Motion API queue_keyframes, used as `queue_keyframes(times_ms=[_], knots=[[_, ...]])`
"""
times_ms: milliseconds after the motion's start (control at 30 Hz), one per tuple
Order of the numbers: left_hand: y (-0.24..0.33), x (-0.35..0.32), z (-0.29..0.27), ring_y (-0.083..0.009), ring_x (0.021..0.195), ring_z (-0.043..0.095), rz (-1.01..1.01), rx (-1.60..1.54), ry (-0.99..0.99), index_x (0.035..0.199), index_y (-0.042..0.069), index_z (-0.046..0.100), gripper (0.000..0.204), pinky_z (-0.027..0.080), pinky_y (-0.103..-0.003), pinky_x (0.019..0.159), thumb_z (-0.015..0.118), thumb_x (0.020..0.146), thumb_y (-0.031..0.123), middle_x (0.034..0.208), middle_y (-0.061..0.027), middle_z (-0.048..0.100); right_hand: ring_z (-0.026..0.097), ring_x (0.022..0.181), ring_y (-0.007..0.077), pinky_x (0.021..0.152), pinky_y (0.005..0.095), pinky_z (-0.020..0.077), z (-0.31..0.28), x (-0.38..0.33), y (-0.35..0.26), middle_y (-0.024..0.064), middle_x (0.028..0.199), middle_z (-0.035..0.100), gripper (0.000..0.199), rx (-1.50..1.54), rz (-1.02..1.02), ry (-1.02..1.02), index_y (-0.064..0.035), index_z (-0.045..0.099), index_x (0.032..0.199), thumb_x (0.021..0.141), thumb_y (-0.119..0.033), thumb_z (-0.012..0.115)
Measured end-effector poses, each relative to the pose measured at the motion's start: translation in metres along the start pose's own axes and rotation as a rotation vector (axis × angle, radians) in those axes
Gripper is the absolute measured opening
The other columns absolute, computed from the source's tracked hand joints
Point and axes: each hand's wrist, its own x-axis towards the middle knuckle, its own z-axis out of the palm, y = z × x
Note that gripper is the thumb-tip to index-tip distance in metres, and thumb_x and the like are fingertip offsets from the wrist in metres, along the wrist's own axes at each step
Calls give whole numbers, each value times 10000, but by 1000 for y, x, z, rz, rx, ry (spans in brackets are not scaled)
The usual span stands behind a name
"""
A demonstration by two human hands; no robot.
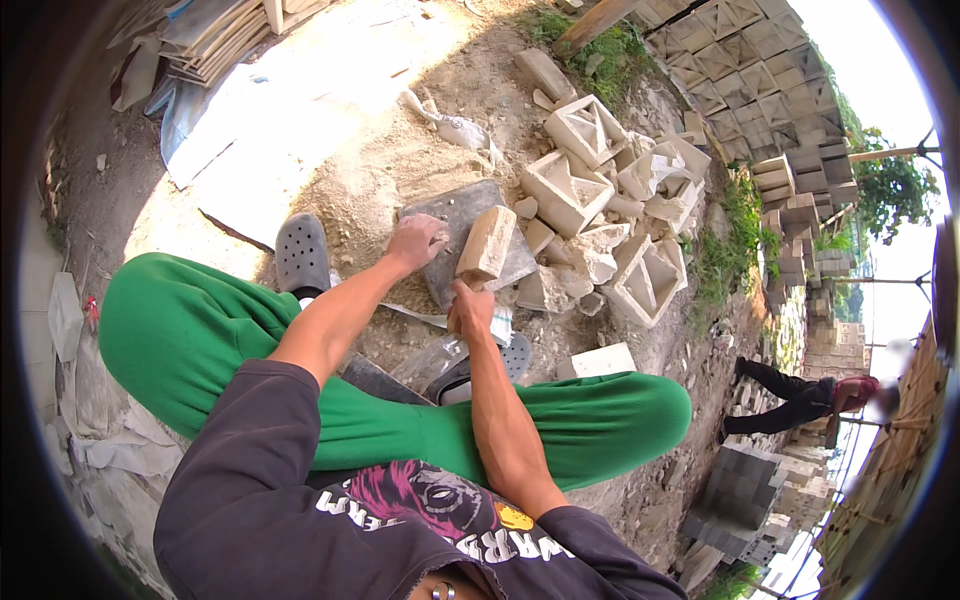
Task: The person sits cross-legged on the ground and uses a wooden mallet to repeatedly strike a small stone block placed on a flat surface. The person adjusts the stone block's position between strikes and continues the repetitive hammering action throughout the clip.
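Note:
A dark flat slab (440, 205) lies on the dusty ground between my feet. Over it is a chunky, pale mallet-like wooden block (487, 243). My right hand (470, 308) is closed at its near end; any handle is hidden in the fist. At the slab's left part, my left hand (415, 243) has its fingers loosely bent and apart, with nothing visible in them. Broken pale moulded blocks (567, 190) with triangular ribs are heaped right of the slab, some whole, some in chunks. Crushed pale rubble (365, 200) spreads to the slab's left.
A torn white sack (455, 130) lies beyond the slab. Grey clogs (302, 255) are on my feet. A pale block (597, 361) rests by my right knee. Ribbed blocks (755, 75) form a stacked wall at far right; another person (815, 400) stands to the right.

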Motion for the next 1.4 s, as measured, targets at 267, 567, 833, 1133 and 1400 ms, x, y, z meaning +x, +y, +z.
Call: queue_keyframes(times_ms=[267,567,833,1133,1400], knots=[[2,-24,-14,-270,1044,604,-164,31,68,1027,127,709,189,466,-419,906,678,857,203,1039,-59,664,661,540,226,537,374,524,14,-5,-40,120,694,665,363,-125,-232,7,25,655,914,774,-303,723],[10,-20,-18,-256,1052,597,-168,45,80,989,147,725,158,452,-410,929,692,867,242,1037,-34,665,700,607,266,607,399,565,18,9,-4,178,809,723,442,-516,-144,4,25,698,1039,754,-312,734],[9,-23,-16,-259,1052,571,-181,40,97,968,155,721,142,429,-423,932,701,854,237,1002,-29,640,647,551,201,561,365,528,11,-19,-54,112,672,669,318,-183,-283,62,16,663,875,770,-275,733],[13,-17,-12,-267,1047,568,-225,91,68,963,167,728,148,435,-430,933,692,863,270,1019,-33,643,737,859,370,765,423,562,13,27,15,228,856,738,533,-566,-55,-64,43,732,989,722,-418,711],[8,-22,-10,-271,1054,562,-250,100,71,988,178,730,198,436,-430,942,707,848,317,1030,-31,629,645,527,190,535,348,534,12,1,-27,95,705,678,334,-257,-288,41,4,665,944,762,-268,728]])
